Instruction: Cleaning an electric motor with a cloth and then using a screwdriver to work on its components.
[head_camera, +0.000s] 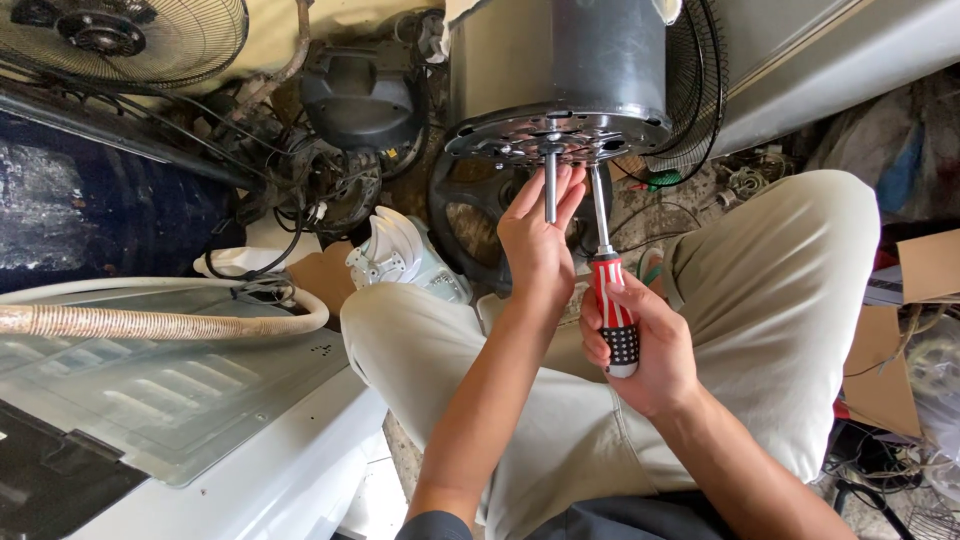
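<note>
A large dark cylindrical motor (556, 62) hangs over my lap, its perforated metal end plate (520, 138) facing me. A steel shaft (550, 188) sticks out from the plate's middle. My left hand (538, 245) reaches up with its fingers around that shaft. My right hand (640, 345) grips a screwdriver (614, 312) with a red, white and black handle. Its blade rises to the end plate just right of the shaft. My legs in beige trousers (790, 300) lie crossed under both hands.
A fan guard (130, 35) sits top left, another wire guard (690, 95) behind the motor. A white plastic part (400, 255) lies by my left knee. A ribbed hose (150, 322) crosses a white appliance panel (180, 400). Cardboard (925, 275) and wires clutter the right.
</note>
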